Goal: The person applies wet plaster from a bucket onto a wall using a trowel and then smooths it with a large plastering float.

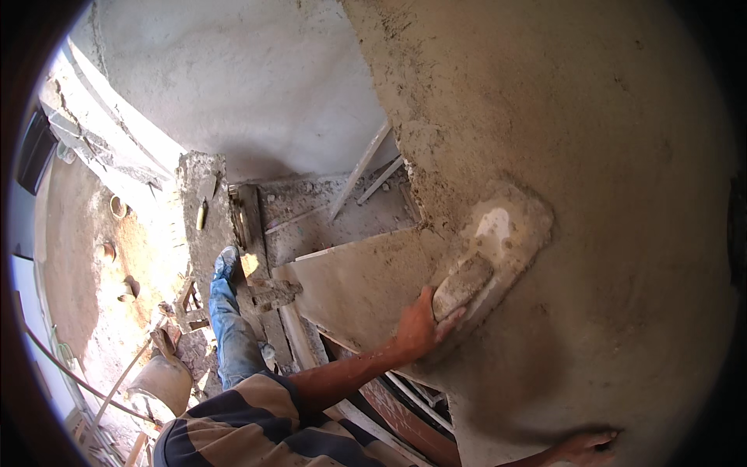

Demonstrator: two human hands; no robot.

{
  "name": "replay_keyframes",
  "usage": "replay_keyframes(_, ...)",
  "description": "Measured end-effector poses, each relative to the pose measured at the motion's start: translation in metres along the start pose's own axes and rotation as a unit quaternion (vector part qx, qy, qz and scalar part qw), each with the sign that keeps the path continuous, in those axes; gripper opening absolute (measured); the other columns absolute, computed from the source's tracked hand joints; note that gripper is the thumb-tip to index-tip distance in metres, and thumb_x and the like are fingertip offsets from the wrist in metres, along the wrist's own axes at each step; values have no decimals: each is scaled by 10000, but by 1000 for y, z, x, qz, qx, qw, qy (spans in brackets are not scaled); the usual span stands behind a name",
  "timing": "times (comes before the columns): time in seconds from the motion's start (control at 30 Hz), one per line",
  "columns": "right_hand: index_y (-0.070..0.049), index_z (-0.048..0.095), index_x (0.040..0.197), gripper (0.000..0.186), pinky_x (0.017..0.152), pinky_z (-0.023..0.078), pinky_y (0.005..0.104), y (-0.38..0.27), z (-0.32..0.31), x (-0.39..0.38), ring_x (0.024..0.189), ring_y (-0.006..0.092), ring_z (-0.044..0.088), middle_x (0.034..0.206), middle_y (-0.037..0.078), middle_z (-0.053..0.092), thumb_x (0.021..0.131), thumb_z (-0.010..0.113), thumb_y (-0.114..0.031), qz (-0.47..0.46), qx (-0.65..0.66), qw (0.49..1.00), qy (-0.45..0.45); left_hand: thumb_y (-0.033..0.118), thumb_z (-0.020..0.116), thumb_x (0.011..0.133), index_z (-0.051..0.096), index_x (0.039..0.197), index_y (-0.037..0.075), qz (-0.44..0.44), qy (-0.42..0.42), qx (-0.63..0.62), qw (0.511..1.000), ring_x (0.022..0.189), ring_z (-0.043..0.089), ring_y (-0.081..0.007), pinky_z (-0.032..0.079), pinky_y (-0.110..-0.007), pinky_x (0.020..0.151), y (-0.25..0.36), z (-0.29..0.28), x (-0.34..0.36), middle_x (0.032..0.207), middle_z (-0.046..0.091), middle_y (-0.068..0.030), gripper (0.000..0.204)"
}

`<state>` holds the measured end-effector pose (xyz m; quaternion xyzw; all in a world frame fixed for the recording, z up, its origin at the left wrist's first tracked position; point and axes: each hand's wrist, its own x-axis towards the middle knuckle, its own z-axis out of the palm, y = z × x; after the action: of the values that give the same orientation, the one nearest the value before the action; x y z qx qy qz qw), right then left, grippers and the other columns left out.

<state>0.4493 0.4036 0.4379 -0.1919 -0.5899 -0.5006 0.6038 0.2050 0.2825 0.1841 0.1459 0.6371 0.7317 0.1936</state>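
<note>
My left hand [422, 327] is closed on the handle of a mortar-caked float [506, 229], whose flat face lies against the brownish plastered wall [615, 171]. My right hand [587, 450] rests against the same wall at the lower right, fingers apart and slightly bent, with nothing visible in it. A small trowel [202, 214] with a light handle lies on a rough, mortar-covered ledge [198, 253] at the left.
My foot [226, 263] is on rough boards [272, 327]. Wooden strips [359, 170] lean in a lower recess beside a pale wall [233, 78]. A large container [156, 385], small pots [124, 292], poles and rubble lie below on the sunlit ground at the left.
</note>
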Motion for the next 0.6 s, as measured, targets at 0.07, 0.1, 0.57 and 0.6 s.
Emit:
replay_keyframes(0.07, 50, 581, 1042, 280, 689, 464, 463, 14, 6, -14, 774, 337, 574, 896, 217, 629, 954, 590, -216, 35, -21, 999, -16, 451, 663, 870, 446, 1175, -25, 48, 91, -25, 994, 932, 614, -485, 493, -500, 782, -4, -8, 37, 974, 628, -313, 606)
replay_keyframes(0.1, 50, 581, 1042, 280, 689, 464, 463, 15, 6, -13, 774, 337, 574, 896, 217, 629, 954, 590, -216, 34, -21, 999, -16, 441, 659, 876, 456, 1160, -31, 65, 127, -53, 988, 921, 617, -482, 493, -492, 774, 0, -19, 57, 971, 628, -312, 587)
replay_keyframes(0.57, 65, 565, 1100, 306, 680, 475, 452, 6, 2, -4, 785, 369, 581, 915, 239, 624, 951, 588, -201, 12, -46, 999, -1, 469, 581, 919, 413, 1237, -124, 118, 157, -58, 979, 912, 652, -455, 513, -469, 800, 12, -60, 137, 944, 642, -329, 693)
replay_keyframes(0.6, 65, 565, 1100, 306, 680, 475, 452, 11, -1, -6, 785, 369, 581, 915, 239, 624, 951, 588, -201, 10, -46, 999, 4, 444, 595, 918, 381, 1280, -114, 97, 123, -65, 986, 925, 643, -474, 513, -471, 815, 2, -39, 106, 970, 638, -336, 699)
